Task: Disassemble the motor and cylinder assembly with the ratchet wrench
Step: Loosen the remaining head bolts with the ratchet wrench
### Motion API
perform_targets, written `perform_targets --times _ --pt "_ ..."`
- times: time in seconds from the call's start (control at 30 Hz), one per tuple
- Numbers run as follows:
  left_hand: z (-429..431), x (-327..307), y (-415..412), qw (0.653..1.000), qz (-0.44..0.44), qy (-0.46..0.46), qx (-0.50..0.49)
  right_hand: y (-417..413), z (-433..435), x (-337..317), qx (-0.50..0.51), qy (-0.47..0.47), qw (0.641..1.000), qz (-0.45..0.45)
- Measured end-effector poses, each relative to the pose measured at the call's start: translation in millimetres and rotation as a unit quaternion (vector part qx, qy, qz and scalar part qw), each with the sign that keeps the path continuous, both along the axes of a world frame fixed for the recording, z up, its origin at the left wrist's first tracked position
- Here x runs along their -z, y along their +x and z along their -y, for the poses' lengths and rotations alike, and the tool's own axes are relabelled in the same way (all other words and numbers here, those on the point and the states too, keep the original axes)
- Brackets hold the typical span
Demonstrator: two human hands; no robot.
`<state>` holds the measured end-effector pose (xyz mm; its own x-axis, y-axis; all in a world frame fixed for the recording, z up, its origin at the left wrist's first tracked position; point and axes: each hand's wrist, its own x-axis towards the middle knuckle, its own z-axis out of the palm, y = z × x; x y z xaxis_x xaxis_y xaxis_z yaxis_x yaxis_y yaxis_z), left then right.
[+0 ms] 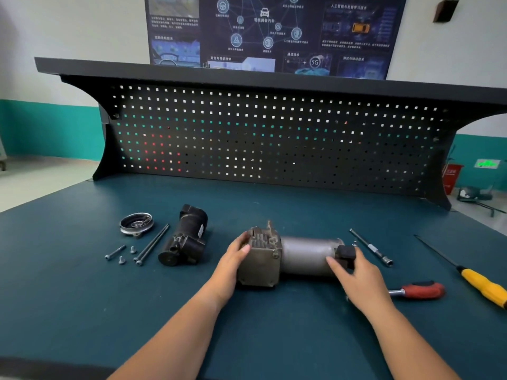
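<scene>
The motor and cylinder assembly [290,259] lies on its side at the middle of the bench: a brownish square housing on the left, a grey round motor can on the right. My left hand [233,261] grips the housing's left end, thumb on its top. My right hand [356,275] holds the can's right end by the black connector block [346,253]. The ratchet wrench [417,290], with a red and black handle, lies on the mat just right of my right hand. An extension bar with a socket [370,246] lies behind it.
A black cylinder part [185,237] lies left of the assembly. Further left are two long bolts [152,244], three short screws [120,255] and a round metal cover [136,223]. A yellow-handled screwdriver [466,275] lies at the far right. A pegboard [274,138] stands at the back.
</scene>
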<state>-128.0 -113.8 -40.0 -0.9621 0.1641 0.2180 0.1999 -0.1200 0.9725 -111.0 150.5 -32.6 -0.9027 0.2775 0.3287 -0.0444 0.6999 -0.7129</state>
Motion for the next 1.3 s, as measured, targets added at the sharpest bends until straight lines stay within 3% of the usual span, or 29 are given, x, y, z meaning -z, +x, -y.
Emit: perform_targets --times 0.17,0.23,0.3,0.4,0.47,0.63,0.73,0.87,1.03,1.13,1.2,1.3 --pt "-4.4 3.0 -4.9 0.999 -0.029 -0.023 0.026 0.9 -9.8 0.4 0.010 -0.005 1.000 0.007" --pt "-4.9 1.6 -3.9 0.999 -0.045 -0.010 -0.015 1.9 -7.8 0.2 0.013 0.005 1.000 0.014" --pt "-3.6 -2.0 2.4 0.984 -0.132 -0.059 -0.107 2.5 -8.3 1.5 0.015 0.016 1.000 0.009" --pt "-3.1 -7.2 13.9 0.917 -0.288 -0.151 -0.231 10.8 -21.8 -0.3 -0.003 0.069 0.997 -0.027" --pt "-10.0 -11.7 22.0 0.863 -0.375 -0.234 -0.246 18.8 -46.7 -2.0 -0.024 0.148 0.988 -0.032" --pt "-36.9 -11.0 37.1 0.745 -0.523 -0.400 -0.110 47.7 -108.5 -11.6 -0.119 0.268 0.951 0.096" --pt "-41.4 -8.2 40.2 0.702 -0.549 -0.450 -0.053 52.3 -110.0 -0.3 -0.099 0.357 0.927 0.064" --pt "-37.7 -12.0 44.2 0.730 -0.515 -0.447 -0.042 61.7 -101.3 4.5 -0.082 0.363 0.928 0.026" --pt "-30.4 -8.9 46.7 0.823 -0.342 -0.452 0.014 85.6 -46.3 -4.4 -0.211 0.355 0.911 -0.014" --pt "-25.9 -9.5 46.7 0.895 -0.216 -0.387 0.048 92.7 6.8 -6.9 -0.233 0.365 0.890 -0.145" --pt "-18.6 -11.7 43.7 0.926 -0.161 -0.340 0.009 91.9 32.7 -4.9 -0.232 0.358 0.883 -0.198" --pt "-3.2 -12.2 43.5 0.976 -0.102 -0.184 -0.048 86.1 46.6 -1.0 -0.186 0.310 0.903 -0.231"
